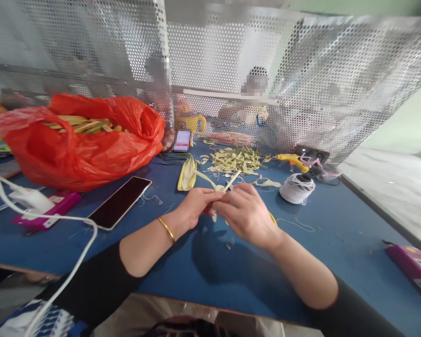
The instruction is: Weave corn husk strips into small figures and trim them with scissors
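My left hand (195,205), with a gold bangle at its wrist, pinches pale yellow-green leaf strips (232,181) over the blue table. From the other side my right hand (247,213) closes on the same strips, its fingertips meeting the left ones. Strip ends stick out above and below the fingers; the exact grip is partly hidden. Just beyond my left hand lies a folded, boat-shaped pale leaf piece (187,175). A heap of cut leaf scraps (235,160) spreads behind my hands. To the right stands a spool of white thread (296,189).
A red plastic bag (91,161) of leaf strips fills the left rear, behind a phone (121,202) and a purple power strip (68,204) with a white cable. A yellow glue gun (292,162) lies rear right. A perforated metal screen (210,51) borders the back; a person sits beyond.
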{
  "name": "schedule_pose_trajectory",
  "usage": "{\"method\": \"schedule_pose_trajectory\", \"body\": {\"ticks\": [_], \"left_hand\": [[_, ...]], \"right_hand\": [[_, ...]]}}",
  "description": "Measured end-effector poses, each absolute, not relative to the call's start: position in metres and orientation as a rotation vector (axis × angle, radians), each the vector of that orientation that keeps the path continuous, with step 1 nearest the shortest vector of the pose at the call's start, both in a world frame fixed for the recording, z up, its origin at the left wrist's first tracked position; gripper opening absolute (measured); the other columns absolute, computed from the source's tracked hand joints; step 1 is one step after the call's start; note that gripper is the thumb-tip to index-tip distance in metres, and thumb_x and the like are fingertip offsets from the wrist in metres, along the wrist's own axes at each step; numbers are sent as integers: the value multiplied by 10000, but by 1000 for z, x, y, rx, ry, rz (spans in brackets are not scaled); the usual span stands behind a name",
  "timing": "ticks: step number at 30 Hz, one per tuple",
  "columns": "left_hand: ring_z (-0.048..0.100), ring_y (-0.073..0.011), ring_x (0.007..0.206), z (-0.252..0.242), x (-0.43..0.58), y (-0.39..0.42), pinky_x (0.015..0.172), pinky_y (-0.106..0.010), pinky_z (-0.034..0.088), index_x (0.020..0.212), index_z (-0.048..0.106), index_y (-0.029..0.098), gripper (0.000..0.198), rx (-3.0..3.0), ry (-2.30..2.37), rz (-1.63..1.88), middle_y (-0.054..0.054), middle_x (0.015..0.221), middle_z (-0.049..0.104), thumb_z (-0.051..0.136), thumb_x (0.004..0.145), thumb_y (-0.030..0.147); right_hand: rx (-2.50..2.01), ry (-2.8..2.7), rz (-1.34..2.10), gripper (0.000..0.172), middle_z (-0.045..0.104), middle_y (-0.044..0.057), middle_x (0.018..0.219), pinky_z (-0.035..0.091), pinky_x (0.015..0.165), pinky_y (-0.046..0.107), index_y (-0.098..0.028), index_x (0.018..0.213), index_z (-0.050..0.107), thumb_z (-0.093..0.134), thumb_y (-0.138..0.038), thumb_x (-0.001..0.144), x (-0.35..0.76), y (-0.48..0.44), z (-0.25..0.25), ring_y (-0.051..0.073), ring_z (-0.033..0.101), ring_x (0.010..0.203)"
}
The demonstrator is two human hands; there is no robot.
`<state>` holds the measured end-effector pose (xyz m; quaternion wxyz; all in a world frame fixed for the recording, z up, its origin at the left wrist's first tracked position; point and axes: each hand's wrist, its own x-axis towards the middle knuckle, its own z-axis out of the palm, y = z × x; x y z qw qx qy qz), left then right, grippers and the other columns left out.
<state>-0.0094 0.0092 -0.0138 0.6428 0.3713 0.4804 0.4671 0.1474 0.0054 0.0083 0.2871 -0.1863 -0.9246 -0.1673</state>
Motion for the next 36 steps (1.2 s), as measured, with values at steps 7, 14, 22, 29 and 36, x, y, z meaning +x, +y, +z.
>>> {"method": "schedule_pose_trajectory", "body": {"ticks": [7, 14, 22, 29, 36], "left_hand": [[344, -37, 390, -12, -12, 11, 377, -203, 163, 575, 641, 134, 308, 850, 1173, 1062, 69, 439, 442, 817, 477, 367], [384, -47, 418, -11, -11, 10, 383, -207, 157, 551, 636, 134, 310, 846, 1164, 1086, 35, 475, 526, 846, 475, 349], [459, -60, 430, -7, -13, 11, 363, -200, 180, 545, 655, 123, 231, 836, 1175, 1107, -15, 529, 612, 819, 586, 280], [544, -88, 496, -8, -14, 12, 369, -191, 203, 572, 673, 128, 176, 847, 1148, 1137, -32, 546, 634, 758, 673, 245], [583, -101, 496, -3, -16, 14, 346, -179, 174, 646, 669, 125, 265, 796, 1170, 1147, -102, 707, 716, 735, 689, 378]], "right_hand": [[-517, -2676, -885, 281, 619, 72, 804, 364, 747, 361, -132, 910, 640, 365, -88, 951, 137, 6, -10, 203, 527, 743], [-434, -2568, -709, 346, 577, 24, 655, 344, 696, 313, -165, 706, 580, 354, -99, 960, 137, 4, -7, 162, 497, 651], [-190, -2576, -624, 374, 584, 4, 617, 398, 821, 313, -183, 655, 574, 367, -91, 952, 134, -2, -5, 150, 498, 610], [-176, -2546, -526, 283, 627, 22, 665, 427, 795, 328, -142, 914, 633, 357, -96, 958, 135, -2, -6, 167, 559, 657], [-1190, -2135, 0, 205, 692, 56, 795, 421, 670, 307, -208, 905, 599, 563, -408, 882, 143, 6, -4, 200, 617, 712]]}}
